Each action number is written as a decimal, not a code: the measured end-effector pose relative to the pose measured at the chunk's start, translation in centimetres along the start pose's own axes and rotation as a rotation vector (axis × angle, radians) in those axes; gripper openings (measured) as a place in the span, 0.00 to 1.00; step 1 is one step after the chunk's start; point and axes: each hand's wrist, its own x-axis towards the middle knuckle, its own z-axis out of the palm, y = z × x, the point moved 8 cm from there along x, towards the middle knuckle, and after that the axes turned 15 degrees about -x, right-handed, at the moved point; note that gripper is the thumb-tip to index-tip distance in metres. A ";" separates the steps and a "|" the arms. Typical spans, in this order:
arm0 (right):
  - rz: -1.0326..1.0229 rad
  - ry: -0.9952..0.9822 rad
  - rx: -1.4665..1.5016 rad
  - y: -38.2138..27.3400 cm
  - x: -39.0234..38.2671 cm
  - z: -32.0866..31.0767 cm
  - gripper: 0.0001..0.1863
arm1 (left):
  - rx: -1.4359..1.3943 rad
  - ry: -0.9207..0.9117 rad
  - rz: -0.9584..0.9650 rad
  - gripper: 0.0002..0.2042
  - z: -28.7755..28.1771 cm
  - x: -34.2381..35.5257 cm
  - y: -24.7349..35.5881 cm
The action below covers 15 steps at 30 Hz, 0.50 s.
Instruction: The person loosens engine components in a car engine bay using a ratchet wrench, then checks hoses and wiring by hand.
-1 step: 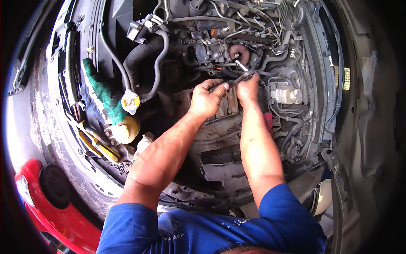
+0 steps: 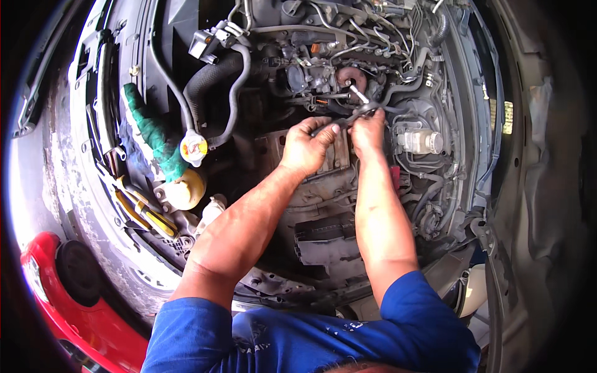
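Clearly, left grip (image 2: 306, 148) and right grip (image 2: 368, 135) clasp a dark ratchet (image 2: 361, 114) with silvery extension (image 2: 358, 94)

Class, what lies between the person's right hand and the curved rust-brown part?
In the head view, a ratchet's round head and its silver extension lie between the right hand and the curved rust-brown part.
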 end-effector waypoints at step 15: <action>-0.225 -0.321 -0.111 -11.2 3.0 3.0 0.13 | 0.347 -0.028 0.010 0.30 6.0 -1.0 -3.0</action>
